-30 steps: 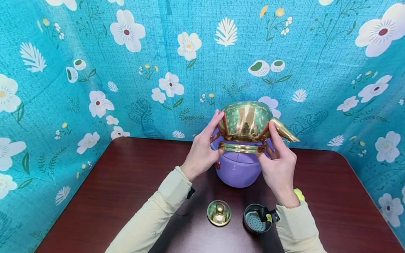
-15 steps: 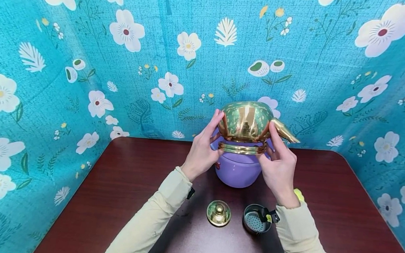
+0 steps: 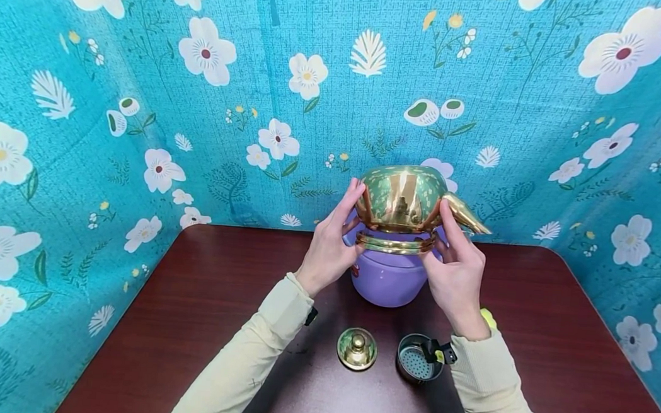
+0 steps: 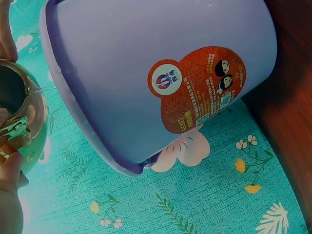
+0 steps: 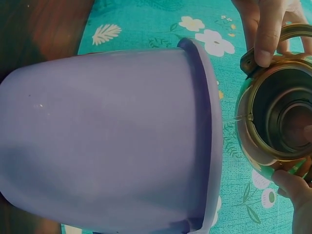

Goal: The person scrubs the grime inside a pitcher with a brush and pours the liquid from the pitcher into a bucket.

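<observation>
Both hands hold a shiny gold teapot [image 3: 402,198] with a green pattern, tipped over a purple bucket [image 3: 388,289]. My left hand [image 3: 330,247] grips its left side. On the other side my right hand [image 3: 459,262] grips beside the spout [image 3: 466,215], fingers spread along the body. A gold bar-like handle [image 3: 393,242] spans between my thumbs. The wrist views show the teapot's round mouth [image 5: 287,109] without a lid, and a thin clear stream [image 5: 234,118] runs from its rim towards the bucket. The bucket's inside is hidden.
A gold lid [image 3: 357,349] with a knob lies on the dark red table [image 3: 235,270] in front of the bucket. Right of it stands a dark round strainer [image 3: 416,358] with a perforated bottom, partly behind the right wrist camera. A blue floral cloth [image 3: 336,106] hangs behind.
Almost nothing differs. The teapot's spout has shifted very slightly to the right, and both hands keep their hold.
</observation>
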`<state>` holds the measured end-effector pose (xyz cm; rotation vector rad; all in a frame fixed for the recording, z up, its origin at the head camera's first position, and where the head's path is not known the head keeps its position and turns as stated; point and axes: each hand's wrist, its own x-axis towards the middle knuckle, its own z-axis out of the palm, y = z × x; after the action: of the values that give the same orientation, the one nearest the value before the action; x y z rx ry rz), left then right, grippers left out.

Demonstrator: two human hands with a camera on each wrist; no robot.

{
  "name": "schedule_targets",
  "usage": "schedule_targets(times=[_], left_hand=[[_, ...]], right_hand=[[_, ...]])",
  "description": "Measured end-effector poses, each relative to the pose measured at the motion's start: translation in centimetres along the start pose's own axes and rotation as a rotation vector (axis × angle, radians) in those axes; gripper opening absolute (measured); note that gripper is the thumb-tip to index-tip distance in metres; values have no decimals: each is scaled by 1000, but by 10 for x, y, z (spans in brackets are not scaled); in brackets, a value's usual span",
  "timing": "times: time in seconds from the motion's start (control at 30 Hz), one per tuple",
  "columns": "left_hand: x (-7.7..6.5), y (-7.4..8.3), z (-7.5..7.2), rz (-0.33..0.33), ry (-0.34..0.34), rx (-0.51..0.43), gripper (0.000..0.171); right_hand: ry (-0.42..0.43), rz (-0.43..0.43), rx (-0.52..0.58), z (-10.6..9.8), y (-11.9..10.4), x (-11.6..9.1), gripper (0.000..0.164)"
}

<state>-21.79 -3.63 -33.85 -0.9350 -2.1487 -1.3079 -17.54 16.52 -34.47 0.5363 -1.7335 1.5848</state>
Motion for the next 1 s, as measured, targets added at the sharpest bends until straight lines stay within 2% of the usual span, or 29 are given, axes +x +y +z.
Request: schedule_targets(times=[1.0], left_hand=[[-1, 2, 0, 102, 42, 28, 100]], right_hand=[[27, -105, 5, 0, -1, 1, 72]])
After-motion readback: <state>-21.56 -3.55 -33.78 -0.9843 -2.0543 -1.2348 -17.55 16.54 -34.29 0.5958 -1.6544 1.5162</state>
